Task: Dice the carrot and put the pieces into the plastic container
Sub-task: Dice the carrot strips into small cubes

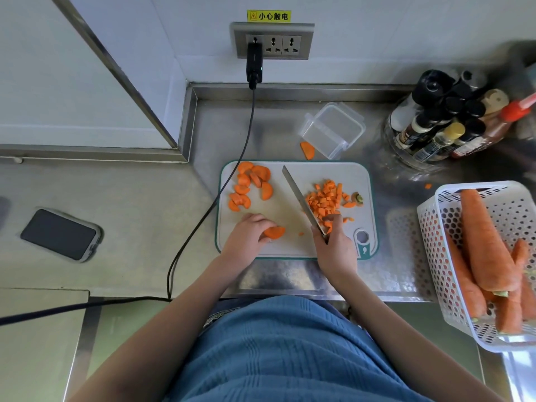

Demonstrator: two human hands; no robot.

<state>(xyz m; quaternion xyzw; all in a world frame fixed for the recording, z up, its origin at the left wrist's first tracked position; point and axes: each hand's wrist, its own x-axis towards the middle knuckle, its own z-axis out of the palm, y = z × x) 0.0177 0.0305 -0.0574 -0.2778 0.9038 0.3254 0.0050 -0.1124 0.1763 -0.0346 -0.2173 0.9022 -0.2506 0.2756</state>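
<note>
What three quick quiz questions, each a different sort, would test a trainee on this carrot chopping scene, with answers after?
1. True or false: the clear plastic container behind the white cutting board already holds diced carrot.
2. Multiple choice: the steel kitchen knife is held by A) the left hand, B) the right hand, C) neither.
3. Fill in: the left hand holds an orange carrot ____ on the board.

Key:
1. False. It looks empty; the small orange carrot cubes lie piled on the board.
2. B.
3. Slice, a half-round one.
</note>
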